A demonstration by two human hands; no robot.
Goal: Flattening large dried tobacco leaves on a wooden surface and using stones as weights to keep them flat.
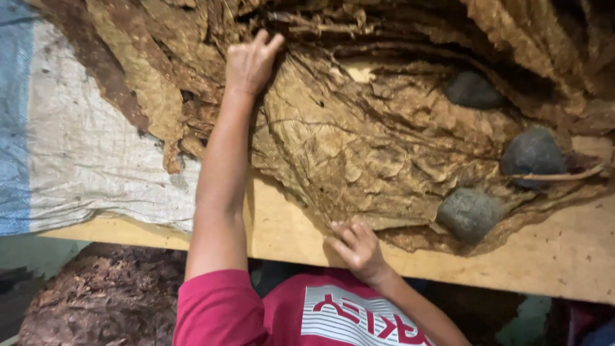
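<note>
A broad, dried brown leaf [359, 147] lies spread flat on the wooden board [564, 250], on top of a thin stack of similar leaves whose ragged edges show beneath it. It is tan to golden brown, crinkled all over, with a raised network of veins and a few small holes and tears; its near edge curls and frays where it meets the bare wood. Three rounded grey stones rest along its right side: one at the near edge [469, 214], one darker [533, 156] further right, and a third [474, 90] further back, half in shadow.

The left hand [252, 61] reaches far out on a straight arm, palm down and fingers bent, pressing on the far left edge of the leaf where it meets a heap of darker leaves [160, 57]; whether the fingers actually pinch the edge cannot be told from this angle. The right hand [357, 247] lies at the near edge, open, fingertips spread flat on the leaf's margin and the board.

Left of the leaves, a pale woven sack [83, 154] with a blue stripe covers the board. Below the board's front edge, a mound of dark leaf scraps [102, 295] lies on the ground beside the person's red shirt [256, 314].
</note>
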